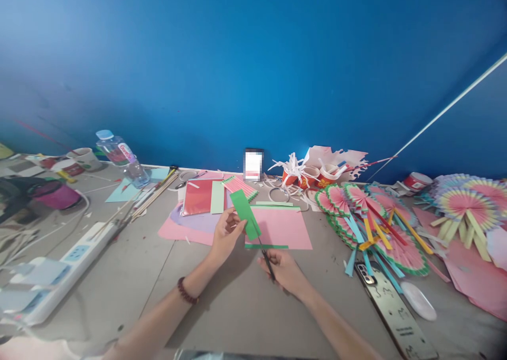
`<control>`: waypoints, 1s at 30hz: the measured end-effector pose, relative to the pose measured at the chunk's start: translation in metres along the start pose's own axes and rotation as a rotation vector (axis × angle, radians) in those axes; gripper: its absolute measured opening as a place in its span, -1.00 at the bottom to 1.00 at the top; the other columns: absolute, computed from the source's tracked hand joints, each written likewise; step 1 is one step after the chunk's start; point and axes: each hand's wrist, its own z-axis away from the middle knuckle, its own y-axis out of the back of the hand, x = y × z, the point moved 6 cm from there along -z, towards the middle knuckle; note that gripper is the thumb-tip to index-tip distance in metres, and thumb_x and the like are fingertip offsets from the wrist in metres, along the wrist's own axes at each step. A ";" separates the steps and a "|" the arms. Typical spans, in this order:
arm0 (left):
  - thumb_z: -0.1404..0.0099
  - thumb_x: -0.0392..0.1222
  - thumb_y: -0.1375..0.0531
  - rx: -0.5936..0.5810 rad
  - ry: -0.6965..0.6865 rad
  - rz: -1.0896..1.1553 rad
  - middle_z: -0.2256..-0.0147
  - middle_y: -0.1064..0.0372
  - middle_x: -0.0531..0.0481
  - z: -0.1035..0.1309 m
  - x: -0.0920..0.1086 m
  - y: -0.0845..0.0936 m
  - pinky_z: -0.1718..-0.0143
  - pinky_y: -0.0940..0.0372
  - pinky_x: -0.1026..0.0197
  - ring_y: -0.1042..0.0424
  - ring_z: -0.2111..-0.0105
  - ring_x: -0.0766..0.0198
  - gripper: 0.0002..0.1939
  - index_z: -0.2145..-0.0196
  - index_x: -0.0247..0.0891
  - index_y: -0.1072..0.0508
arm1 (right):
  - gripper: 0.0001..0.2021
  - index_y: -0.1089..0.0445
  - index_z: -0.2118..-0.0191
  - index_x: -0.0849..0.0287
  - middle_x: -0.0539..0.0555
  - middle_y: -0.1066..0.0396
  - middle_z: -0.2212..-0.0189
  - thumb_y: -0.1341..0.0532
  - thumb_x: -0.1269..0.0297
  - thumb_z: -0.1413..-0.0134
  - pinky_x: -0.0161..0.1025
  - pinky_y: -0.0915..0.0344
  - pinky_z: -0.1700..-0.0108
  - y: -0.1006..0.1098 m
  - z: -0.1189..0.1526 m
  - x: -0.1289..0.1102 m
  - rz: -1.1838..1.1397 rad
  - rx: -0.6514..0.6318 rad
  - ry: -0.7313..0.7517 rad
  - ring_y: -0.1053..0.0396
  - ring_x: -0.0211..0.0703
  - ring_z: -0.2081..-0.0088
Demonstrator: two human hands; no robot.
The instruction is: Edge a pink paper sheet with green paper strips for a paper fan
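A green paper strip (244,214) is pinched between the thumb and fingers of my left hand (227,232), which wears a dark bead bracelet. My right hand (283,267) is closed on dark scissors (267,262), whose blades meet the lower end of the green strip. Beneath the strip lies a pink sheet (283,225) with green strips along its upper and lower edges. To the left, a red packet (198,196) and a pale green strip (217,197) rest on other paper.
A power strip (75,265) and a tilted plastic bottle (123,158) are on the left. Red paper cups (309,176) stand by the blue wall. Folded paper fans (380,217), a phone (392,307) and a white oval object (419,300) lie on the right.
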 end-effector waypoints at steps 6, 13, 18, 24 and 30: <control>-0.07 -0.12 -0.29 -0.013 -0.024 -0.019 0.48 -0.28 0.14 0.000 -0.002 0.001 0.44 -0.32 0.28 -0.35 0.48 0.36 -0.58 0.15 -0.20 -0.23 | -0.65 -0.12 0.56 0.15 -0.15 -0.16 0.72 -0.17 0.00 0.02 -0.45 0.15 0.81 0.000 -0.002 0.002 0.014 0.018 -0.021 0.02 -0.45 0.81; -0.05 -0.12 -0.31 -0.002 -0.021 -0.031 0.47 -0.28 0.14 -0.001 -0.002 0.003 0.43 -0.31 0.28 -0.35 0.49 0.36 -0.57 0.16 -0.19 -0.24 | -0.65 -0.10 0.58 0.14 -0.16 -0.14 0.74 -0.17 0.02 0.01 -0.45 0.16 0.82 0.000 -0.001 0.000 -0.017 0.010 -0.012 0.03 -0.45 0.82; -0.05 -0.11 -0.31 -0.005 -0.031 -0.022 0.50 -0.28 0.14 -0.002 -0.002 0.002 0.46 -0.31 0.29 -0.35 0.51 0.36 -0.57 0.17 -0.19 -0.24 | -0.64 -0.09 0.59 0.14 -0.16 -0.15 0.75 -0.19 0.03 0.03 -0.44 0.14 0.82 0.000 -0.002 0.003 -0.012 0.017 -0.008 0.02 -0.44 0.81; -0.04 -0.10 -0.31 0.001 -0.021 -0.012 0.50 -0.29 0.15 -0.002 -0.001 0.001 0.48 -0.32 0.28 -0.36 0.50 0.35 -0.56 0.17 -0.20 -0.23 | -0.63 -0.10 0.61 0.14 -0.15 -0.18 0.76 -0.20 0.01 0.05 -0.43 0.16 0.82 0.000 -0.004 0.006 -0.023 0.022 -0.011 0.02 -0.43 0.82; -0.02 -0.08 -0.32 0.009 -0.010 -0.022 0.51 -0.27 0.16 -0.002 0.000 0.002 0.47 -0.31 0.29 -0.34 0.52 0.36 -0.55 0.19 -0.20 -0.24 | -0.61 -0.10 0.62 0.14 -0.13 -0.17 0.77 -0.19 -0.02 0.06 -0.42 0.17 0.80 0.001 -0.003 0.005 -0.020 0.041 -0.007 0.03 -0.42 0.82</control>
